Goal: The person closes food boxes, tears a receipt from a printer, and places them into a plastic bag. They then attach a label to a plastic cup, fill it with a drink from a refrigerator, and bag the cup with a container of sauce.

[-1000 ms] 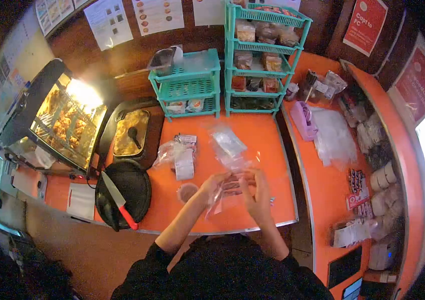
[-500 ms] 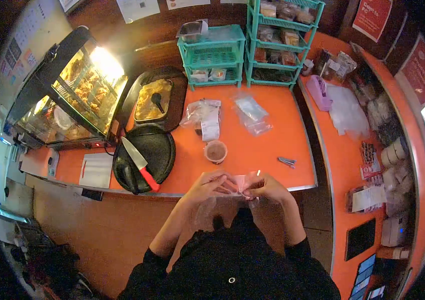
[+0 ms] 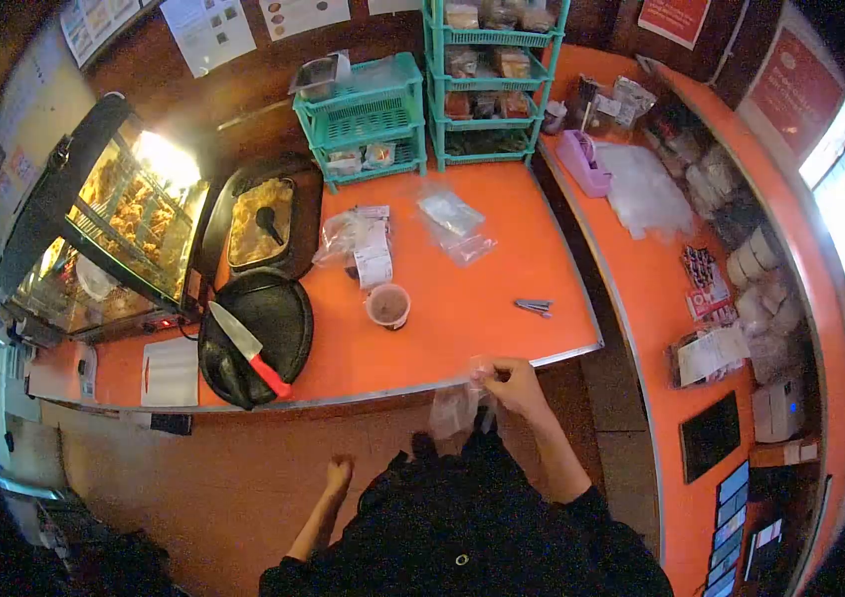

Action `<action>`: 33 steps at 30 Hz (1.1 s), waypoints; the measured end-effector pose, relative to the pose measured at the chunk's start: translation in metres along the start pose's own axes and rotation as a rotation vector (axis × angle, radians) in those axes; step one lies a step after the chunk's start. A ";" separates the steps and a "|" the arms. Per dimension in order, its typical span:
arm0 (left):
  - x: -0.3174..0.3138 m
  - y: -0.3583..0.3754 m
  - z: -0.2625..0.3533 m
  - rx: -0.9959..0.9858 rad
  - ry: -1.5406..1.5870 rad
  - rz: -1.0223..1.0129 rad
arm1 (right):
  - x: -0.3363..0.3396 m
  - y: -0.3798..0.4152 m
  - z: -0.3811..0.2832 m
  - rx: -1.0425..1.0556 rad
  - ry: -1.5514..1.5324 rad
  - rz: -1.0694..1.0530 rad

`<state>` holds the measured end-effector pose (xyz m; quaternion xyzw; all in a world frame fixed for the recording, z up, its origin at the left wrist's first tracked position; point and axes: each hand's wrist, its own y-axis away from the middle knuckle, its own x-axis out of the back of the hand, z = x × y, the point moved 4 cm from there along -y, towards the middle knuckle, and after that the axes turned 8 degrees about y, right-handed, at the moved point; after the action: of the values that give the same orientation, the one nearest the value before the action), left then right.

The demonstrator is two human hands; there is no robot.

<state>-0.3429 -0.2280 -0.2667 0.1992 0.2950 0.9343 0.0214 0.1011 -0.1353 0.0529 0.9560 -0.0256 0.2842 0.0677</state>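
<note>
My right hand (image 3: 510, 386) is closed, pinching the top of a clear plastic bag (image 3: 454, 410) just in front of the counter's near edge. The bag hangs down before my black clothing; what it contains, if anything, is not clear. Lower and to the left, my left hand (image 3: 340, 474) is away from the bag, over the floor, its fingers too small and blurred to make out. On the orange counter (image 3: 442, 343) stands a round tub of brown contents (image 3: 387, 305). A small stapler-like tool (image 3: 534, 306) lies to its right.
A red-handled knife (image 3: 251, 348) rests on a black lid (image 3: 278, 308) at the left. Behind are a food tray (image 3: 261, 219), a lit display warmer (image 3: 124, 229), green racks (image 3: 368, 124) and flat plastic bags (image 3: 454, 214). A side counter (image 3: 676, 448) runs along the right.
My left hand has let go of the plastic bag and dropped down to the left. My right hand keeps hold of the bag, which now hangs from it. The view has shifted to the right.
</note>
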 end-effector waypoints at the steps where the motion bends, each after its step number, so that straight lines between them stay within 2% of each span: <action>1: -0.008 0.012 -0.050 0.341 0.351 -0.027 | 0.000 -0.002 0.012 0.008 0.000 0.000; 2: -0.013 0.034 -0.093 0.449 0.277 -0.036 | -0.004 -0.007 0.031 0.022 -0.076 -0.013; 3: -0.025 0.057 -0.089 0.496 0.241 -0.045 | -0.005 -0.013 0.041 0.040 -0.153 -0.027; 4: -0.033 0.069 -0.087 0.508 0.224 -0.047 | 0.009 -0.004 0.001 -0.063 -0.443 -0.119; 5: -0.043 0.074 -0.078 0.502 0.218 -0.055 | 0.010 -0.008 0.006 -0.054 -0.444 -0.129; 7: -0.063 0.076 -0.053 0.449 0.211 -0.067 | 0.023 -0.022 0.015 0.074 -0.052 -0.022; 11: -0.071 0.064 0.016 0.233 0.157 -0.044 | 0.026 -0.043 0.032 0.072 -0.170 -0.039; 13: -0.066 0.059 0.081 0.080 0.110 -0.005 | 0.027 -0.055 0.036 0.115 -0.173 -0.049; 15: -0.062 0.056 0.176 -0.127 0.090 0.049 | 0.032 -0.062 0.032 0.154 -0.175 -0.062; 17: -0.072 0.058 0.281 -0.346 0.144 0.020 | 0.038 -0.066 0.006 0.220 -0.186 -0.111; 18: -0.083 0.063 0.327 -0.418 0.186 -0.085 | 0.040 -0.067 -0.005 0.229 -0.182 -0.127; 19: -0.094 0.079 0.379 -0.491 0.226 -0.191 | 0.038 -0.067 -0.015 0.199 -0.034 -0.159; 20: -0.109 0.095 0.420 -0.429 0.338 -0.339 | 0.036 -0.066 -0.022 0.170 0.115 -0.186; 21: -0.123 0.106 0.446 -0.369 0.449 -0.488 | 0.035 -0.065 -0.026 0.181 0.119 -0.193; 23: -0.136 0.103 0.459 -0.322 0.462 -0.497 | 0.034 -0.060 -0.029 0.184 -0.151 -0.336; 25: -0.148 0.103 0.465 -0.271 0.470 -0.510 | 0.050 -0.059 -0.029 0.213 -0.089 -0.408; 27: -0.163 0.110 0.466 -0.047 0.780 -0.736 | 0.060 -0.055 -0.026 0.237 -0.037 -0.480; 29: -0.170 0.117 0.468 -0.024 0.816 -0.734 | 0.063 -0.048 -0.022 0.228 -0.200 -0.732; 31: -0.175 0.117 0.466 0.001 0.852 -0.734 | 0.081 -0.052 -0.008 0.157 -0.144 -0.719; 33: -0.165 0.113 0.474 -0.405 0.406 -0.573 | 0.100 -0.061 0.005 0.088 -0.086 -0.705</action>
<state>0.0002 -0.0905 0.0911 -0.0878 0.1465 0.9501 0.2609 0.1926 -0.0762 0.0966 0.9193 0.3150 0.2038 0.1190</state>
